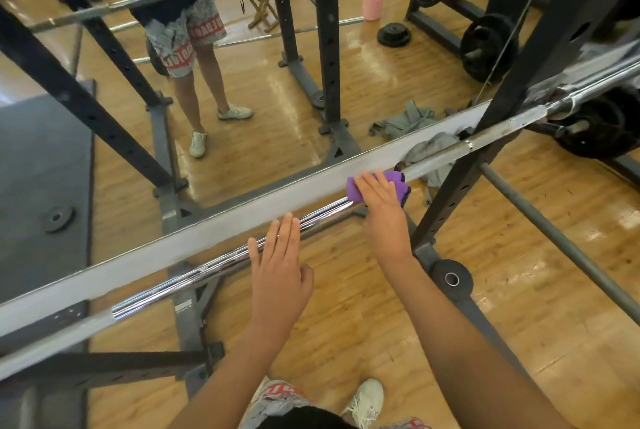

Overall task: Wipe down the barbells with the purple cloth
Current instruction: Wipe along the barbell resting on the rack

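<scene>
Head view: looks down on a racked bar, with a mirror (242, 89) close behind it.
Bar (207, 272): chrome, lying level; long axis runs from 8 o'clock to 2 o'clock across the frame.
Cloth (355, 190): purple, draped over the bar at about 1 o'clock from frame centre, just short of the upright (485, 158).
Right hand (379, 201): lies on the cloth, fingers fairly straight, pressing it to the bar; thumb hidden, so any wrap underneath cannot be told.
Left hand (277, 265): palm down, fingers straight and together, resting on bare bar; holds nothing; sits at 8 o'clock from the right hand.
Key relation: longest bare run lies toward 8 o'clock from the cloth, along the axis, with the left hand in that path; probably must lift or slide first.
Surface: smooth, mirror-bright shaft; likely lets the cloth glide.
Room: wooden floor (346, 331); grey rag (433, 148) at 1 o'clock; plates (602, 127) at 3 o'clock.
</scene>
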Motion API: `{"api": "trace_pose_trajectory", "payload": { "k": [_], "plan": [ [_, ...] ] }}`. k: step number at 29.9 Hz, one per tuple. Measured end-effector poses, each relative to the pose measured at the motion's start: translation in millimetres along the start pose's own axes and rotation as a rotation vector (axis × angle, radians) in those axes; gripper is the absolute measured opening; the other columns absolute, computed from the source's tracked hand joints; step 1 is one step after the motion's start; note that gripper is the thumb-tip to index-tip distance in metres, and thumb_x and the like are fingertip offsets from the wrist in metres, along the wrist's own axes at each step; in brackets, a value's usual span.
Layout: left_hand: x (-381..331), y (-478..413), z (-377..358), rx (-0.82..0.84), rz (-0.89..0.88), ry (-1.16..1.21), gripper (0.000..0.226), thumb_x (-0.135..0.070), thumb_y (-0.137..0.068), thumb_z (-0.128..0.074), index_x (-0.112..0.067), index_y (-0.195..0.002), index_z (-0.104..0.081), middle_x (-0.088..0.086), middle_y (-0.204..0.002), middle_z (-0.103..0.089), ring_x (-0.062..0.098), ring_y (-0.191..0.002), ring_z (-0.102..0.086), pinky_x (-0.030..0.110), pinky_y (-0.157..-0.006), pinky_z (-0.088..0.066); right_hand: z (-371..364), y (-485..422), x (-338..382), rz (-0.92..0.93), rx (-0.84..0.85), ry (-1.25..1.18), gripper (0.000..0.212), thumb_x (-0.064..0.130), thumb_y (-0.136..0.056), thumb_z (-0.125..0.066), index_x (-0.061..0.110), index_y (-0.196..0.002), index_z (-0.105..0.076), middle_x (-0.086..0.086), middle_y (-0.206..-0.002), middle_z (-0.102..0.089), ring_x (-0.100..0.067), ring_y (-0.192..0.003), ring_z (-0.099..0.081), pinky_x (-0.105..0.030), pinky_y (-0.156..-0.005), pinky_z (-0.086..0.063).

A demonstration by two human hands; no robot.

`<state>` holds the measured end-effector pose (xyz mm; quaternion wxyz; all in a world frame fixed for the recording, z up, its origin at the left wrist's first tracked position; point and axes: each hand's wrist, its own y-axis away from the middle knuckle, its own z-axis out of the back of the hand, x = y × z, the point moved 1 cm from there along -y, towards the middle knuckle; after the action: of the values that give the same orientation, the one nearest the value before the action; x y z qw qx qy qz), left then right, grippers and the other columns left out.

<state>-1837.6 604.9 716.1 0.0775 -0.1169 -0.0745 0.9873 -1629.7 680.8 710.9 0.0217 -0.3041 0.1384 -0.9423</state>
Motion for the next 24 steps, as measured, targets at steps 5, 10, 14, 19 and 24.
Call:
{"api": "trace_pose_trajectory", "payload": {
  "k": [5,10,14,19,24],
  "plan": [
    [12,-4,7,0.054,-0.081,0.02,0.078,-0.021,-0.081,-0.051,-0.017,-0.157,-0.033,-0.002,-0.164,-0.029,0.019,-0.151,-0.025,0.052,-0.121,-0.026,-26,14,24,-0.222,-0.277,-0.16,0.075,-0.024,-0.084,-0.05,0.009,-0.151,-0.043,-0.005,-0.161,-0.033,-0.024,-0.152,-0.015,-0.033,-0.124,-0.023],
    [23,-12,15,0.106,-0.15,0.1,0.074,-0.019,-0.082,-0.05,-0.016,-0.155,-0.038,-0.001,-0.162,-0.032,0.021,-0.149,-0.031,0.048,-0.119,-0.026,-53,28,63,-0.372,-0.474,-0.28,0.074,-0.018,-0.089,-0.052,0.016,-0.154,-0.039,0.002,-0.161,-0.027,-0.025,-0.153,-0.016,-0.014,-0.121,-0.008],
    [29,-14,17,0.143,-0.197,0.099,0.076,-0.02,-0.081,-0.05,-0.014,-0.156,-0.036,0.0,-0.164,-0.028,0.018,-0.151,-0.025,0.042,-0.121,-0.017,-74,49,86,-0.293,-0.393,-0.29,0.08,-0.02,-0.088,-0.05,0.018,-0.156,-0.031,-0.004,-0.165,-0.026,-0.028,-0.155,-0.012,-0.016,-0.122,-0.009],
    [37,-15,20,0.155,-0.263,0.077,0.076,-0.027,-0.081,-0.037,-0.013,-0.156,-0.035,0.002,-0.164,-0.029,0.02,-0.15,-0.029,0.039,-0.119,-0.02,-57,37,57,-0.247,-0.321,-0.142,0.088,-0.027,-0.081,-0.05,0.016,-0.155,-0.029,0.002,-0.163,-0.023,-0.026,-0.153,-0.01,-0.029,-0.123,-0.018],
    [39,-17,22,0.156,-0.3,0.073,0.075,-0.025,-0.081,-0.04,-0.011,-0.154,-0.038,0.004,-0.162,-0.033,0.021,-0.148,-0.034,0.039,-0.117,-0.022,-45,23,66,-0.453,-0.389,-0.19,0.076,-0.019,-0.089,-0.05,0.014,-0.155,-0.036,0.0,-0.164,-0.02,-0.032,-0.152,-0.022,-0.044,-0.111,-0.045]
  ]
}}
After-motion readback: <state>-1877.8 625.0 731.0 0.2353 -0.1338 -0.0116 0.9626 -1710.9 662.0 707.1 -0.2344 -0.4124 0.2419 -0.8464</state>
